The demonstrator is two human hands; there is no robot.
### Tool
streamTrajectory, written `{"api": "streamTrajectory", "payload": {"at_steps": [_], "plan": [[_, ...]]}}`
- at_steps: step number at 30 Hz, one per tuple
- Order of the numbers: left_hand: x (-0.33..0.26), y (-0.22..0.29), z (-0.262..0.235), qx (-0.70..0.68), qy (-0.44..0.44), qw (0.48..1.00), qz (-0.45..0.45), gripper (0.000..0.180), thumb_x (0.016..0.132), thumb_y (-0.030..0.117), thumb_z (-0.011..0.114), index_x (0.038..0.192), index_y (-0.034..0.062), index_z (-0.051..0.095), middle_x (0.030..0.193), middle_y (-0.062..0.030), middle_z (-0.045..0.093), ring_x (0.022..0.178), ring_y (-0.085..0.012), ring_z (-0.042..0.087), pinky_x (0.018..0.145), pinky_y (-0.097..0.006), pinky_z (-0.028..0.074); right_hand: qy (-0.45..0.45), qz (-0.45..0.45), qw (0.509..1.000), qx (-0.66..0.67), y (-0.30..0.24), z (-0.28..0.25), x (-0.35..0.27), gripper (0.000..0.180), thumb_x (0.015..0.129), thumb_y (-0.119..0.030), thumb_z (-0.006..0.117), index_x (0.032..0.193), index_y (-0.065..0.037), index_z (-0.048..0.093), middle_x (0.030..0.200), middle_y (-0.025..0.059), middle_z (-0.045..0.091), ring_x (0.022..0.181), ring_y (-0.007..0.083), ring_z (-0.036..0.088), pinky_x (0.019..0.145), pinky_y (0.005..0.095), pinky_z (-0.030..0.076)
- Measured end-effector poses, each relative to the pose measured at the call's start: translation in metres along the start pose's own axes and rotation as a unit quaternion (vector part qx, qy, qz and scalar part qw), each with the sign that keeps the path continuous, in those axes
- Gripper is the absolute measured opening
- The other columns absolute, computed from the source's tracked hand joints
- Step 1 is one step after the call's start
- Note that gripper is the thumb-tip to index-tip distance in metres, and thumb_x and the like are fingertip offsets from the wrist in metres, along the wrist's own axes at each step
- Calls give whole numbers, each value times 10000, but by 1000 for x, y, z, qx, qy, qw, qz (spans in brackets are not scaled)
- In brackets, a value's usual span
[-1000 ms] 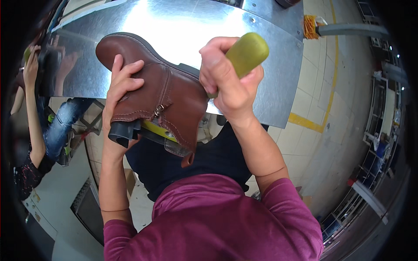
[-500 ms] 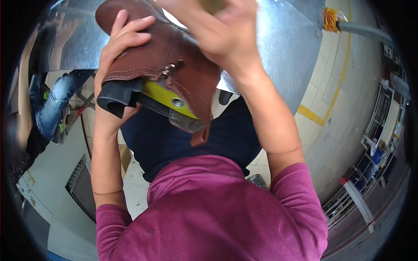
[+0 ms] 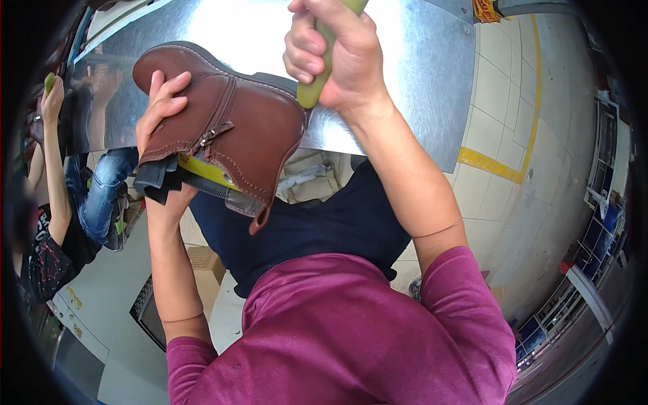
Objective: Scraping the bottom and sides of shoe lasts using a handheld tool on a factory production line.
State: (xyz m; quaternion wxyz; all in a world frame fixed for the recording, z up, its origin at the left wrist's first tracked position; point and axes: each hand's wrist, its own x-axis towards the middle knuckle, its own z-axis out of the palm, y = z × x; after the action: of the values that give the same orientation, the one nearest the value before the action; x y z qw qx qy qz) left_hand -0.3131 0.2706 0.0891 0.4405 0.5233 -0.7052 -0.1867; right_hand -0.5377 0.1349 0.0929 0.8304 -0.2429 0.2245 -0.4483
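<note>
My left hand (image 3: 162,115) is closed around a brown leather ankle boot (image 3: 256,128), its fingers over the upper and its thumb hidden beneath. The boot lies on its side with the toe to the far left and the heel to the right. A zipper runs up its side. In the boot's opening show a yellow-green shoe last (image 3: 208,170) and a black flap (image 3: 156,179). My right hand (image 3: 337,57) grips a yellow-green bar (image 3: 314,91), whose rounded lower end is beside the heel, by the sole edge; I cannot tell whether they touch.
A shiny metal table (image 3: 418,88) spreads under and beyond the boot. At the left a co-worker's hand (image 3: 52,101) holds a small green thing. A cardboard box (image 3: 204,270) stands below my left forearm. A grey hose (image 3: 533,8) with orange wrapping is at the far right.
The boot has shifted down in view and turned, showing more of its side and sole edge. My right hand, blurred before, is now sharp with the bar near the heel.
</note>
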Motion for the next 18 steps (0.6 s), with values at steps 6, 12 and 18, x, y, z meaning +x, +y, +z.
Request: {"api": "streamTrajectory", "payload": {"at_steps": [6,12,18], "plan": [[-3,-4,1,-1,15,1000,8,630,782,111,865,1307,90,519,1474,-188,546,1513,-427,313,1247,-549,214,6,17,1000,-10,5,3,4,227,929,-212,752,874,-44,610,618,-25,510,485,53,477,441,234,367],[-14,-11,3,-18,30,999,10,563,814,113,850,1272,121,524,1440,-196,572,1502,-440,331,1237,-561,220,-54,97,971,-211,11,29,22,222,923,-198,736,913,-40,580,604,-38,468,455,37,400,402,221,312],[-12,-6,6,-18,28,999,8,556,825,103,842,1275,128,516,1459,-186,554,1514,-442,307,1233,-555,234,-20,99,975,-200,16,27,27,280,914,-262,755,949,-30,602,594,-60,447,441,18,393,380,197,293]]}}
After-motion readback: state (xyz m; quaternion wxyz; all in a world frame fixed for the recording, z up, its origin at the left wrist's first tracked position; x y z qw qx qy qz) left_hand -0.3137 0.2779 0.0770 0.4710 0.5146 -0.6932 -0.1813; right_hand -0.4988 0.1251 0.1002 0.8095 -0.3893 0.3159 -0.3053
